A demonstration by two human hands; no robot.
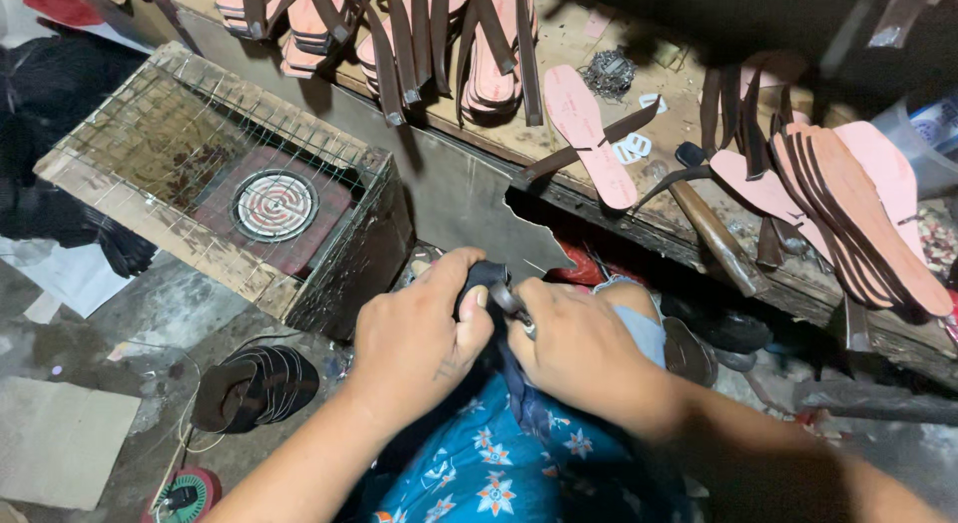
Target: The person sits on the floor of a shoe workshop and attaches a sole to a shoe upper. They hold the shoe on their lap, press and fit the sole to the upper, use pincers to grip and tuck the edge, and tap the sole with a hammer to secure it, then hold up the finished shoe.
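Wooden workbench point(559, 144) spans 11 to 3 o'clock. On it: pink insoles point(589, 134) at 12 o'clock, stacked soles point(848, 204) at 2 o'clock, hammer point(714, 234) at the front edge. Concrete floor point(160, 313) at 8 o'clock carries dark sandals point(254, 383) and a wire-topped box point(230, 184).

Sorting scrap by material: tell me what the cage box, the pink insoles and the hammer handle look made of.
Cage box: rough wooden frame, thin wire mesh.
Pink insoles: flat, matte sheet, likely foam or board; cannot tell which.
Hammer handle: worn brown wood, dull finish.
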